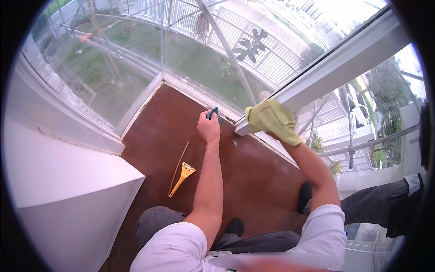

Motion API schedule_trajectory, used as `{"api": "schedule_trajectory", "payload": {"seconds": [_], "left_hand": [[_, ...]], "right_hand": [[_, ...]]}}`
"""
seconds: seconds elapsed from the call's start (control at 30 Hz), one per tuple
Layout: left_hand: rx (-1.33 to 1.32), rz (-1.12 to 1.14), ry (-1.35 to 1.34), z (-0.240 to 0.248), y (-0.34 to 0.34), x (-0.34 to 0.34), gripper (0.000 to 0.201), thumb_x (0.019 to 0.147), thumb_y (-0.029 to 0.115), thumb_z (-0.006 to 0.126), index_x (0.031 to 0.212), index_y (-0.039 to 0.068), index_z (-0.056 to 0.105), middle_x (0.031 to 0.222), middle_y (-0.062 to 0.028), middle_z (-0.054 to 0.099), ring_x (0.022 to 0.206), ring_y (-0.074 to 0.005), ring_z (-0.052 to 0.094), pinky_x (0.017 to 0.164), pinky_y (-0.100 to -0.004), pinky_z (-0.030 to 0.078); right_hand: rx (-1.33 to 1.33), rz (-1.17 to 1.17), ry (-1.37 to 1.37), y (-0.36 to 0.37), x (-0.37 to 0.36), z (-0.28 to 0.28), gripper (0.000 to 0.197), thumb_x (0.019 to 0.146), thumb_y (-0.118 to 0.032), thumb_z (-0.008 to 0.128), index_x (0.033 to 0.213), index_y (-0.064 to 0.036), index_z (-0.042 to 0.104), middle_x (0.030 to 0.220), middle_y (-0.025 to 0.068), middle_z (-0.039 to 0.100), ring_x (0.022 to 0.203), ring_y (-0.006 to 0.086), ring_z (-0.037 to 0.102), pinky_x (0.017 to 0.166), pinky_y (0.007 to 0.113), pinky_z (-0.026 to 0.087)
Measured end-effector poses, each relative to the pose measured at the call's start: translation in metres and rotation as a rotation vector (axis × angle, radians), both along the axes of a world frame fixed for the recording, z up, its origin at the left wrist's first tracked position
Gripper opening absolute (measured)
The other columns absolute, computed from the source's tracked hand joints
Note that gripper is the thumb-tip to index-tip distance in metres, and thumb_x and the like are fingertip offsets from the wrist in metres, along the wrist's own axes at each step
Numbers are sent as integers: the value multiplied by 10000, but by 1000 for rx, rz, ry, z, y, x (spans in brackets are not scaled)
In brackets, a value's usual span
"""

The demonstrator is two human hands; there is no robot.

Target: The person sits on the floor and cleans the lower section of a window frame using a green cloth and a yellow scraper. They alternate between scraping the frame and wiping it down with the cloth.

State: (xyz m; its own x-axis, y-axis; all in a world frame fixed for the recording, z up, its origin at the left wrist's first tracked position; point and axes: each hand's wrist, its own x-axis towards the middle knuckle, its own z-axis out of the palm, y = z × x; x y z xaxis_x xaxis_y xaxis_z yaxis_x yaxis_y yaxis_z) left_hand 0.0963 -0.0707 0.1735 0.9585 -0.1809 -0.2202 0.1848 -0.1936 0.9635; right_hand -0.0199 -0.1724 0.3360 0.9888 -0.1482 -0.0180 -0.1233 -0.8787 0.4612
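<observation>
My left hand point(209, 128) is closed on a dark green scouring pad point(215, 115), close to the bottom rail of the window at the far edge of the brown floor. My bare forearm reaches straight ahead over that floor. To the right, a yellow-green cloth point(274, 120) covers my right hand and hides its fingers. That covered hand lies against the lower end of the white frame post point(312, 81). On the floor left of my left forearm lies a yellow-handled scraper point(183, 179), with a thin brown stick point(180, 165) alongside it.
A white angular block point(72, 199) stands on my left. Large glass panes with white frames surround the far side; scaffold poles point(224, 43) and a white fence point(267, 50) show through. At right is a dark-trousered leg point(380, 204), perhaps a reflection. My knee point(158, 222) is near the block.
</observation>
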Motion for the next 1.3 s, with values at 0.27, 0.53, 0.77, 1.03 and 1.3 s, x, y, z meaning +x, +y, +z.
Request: {"api": "schedule_trajectory", "payload": {"seconds": [0.27, 0.53, 0.77, 1.03, 1.3], "left_hand": [[-56, 37, 11, -10, 3, 15, 185, 766, 180, 649, 898, 50, 643, 836, -129, 670, 775, -291, 648, 713, -388, 500], [-13, 55, 3, -24, -1, 32, 170, 778, 164, 649, 898, 45, 638, 833, -128, 667, 760, -277, 644, 704, -375, 499], [36, -31, -33, -25, 11, 29, 171, 770, 167, 648, 907, 64, 654, 881, -139, 671, 801, -305, 646, 716, -392, 499], [638, -1159, -63, -44, 28, -27, 199, 708, 191, 674, 901, 166, 715, 980, -111, 673, 962, -298, 633, 827, -401, 508], [786, -1407, -203, -9, 4, -61, 307, 712, 312, 719, 985, 171, 706, 1045, -76, 663, 1007, -241, 619, 853, -364, 487]], "right_hand": [[-361, 35, -237, 8, 8, 136, 158, 809, -76, 503, 670, -5, 530, 471, 97, 459, 379, 207, 444, 379, 325, 405], [-328, -266, 148, 22, 21, 49, 62, 737, -88, 580, 693, -67, 541, 611, 93, 539, 593, 194, 563, 511, 279, 439], [219, -176, 62, 12, 23, -68, 134, 698, -163, 583, 596, -99, 525, 575, 110, 520, 540, 236, 544, 478, 338, 414], [436, -266, -39, 28, -27, -49, 151, 697, -213, 573, 612, -98, 525, 620, 147, 528, 553, 280, 548, 487, 370, 411], [116, -330, -403, -1, -54, 39, 140, 747, -226, 577, 775, -98, 526, 738, 126, 553, 632, 257, 568, 557, 354, 440]]}}
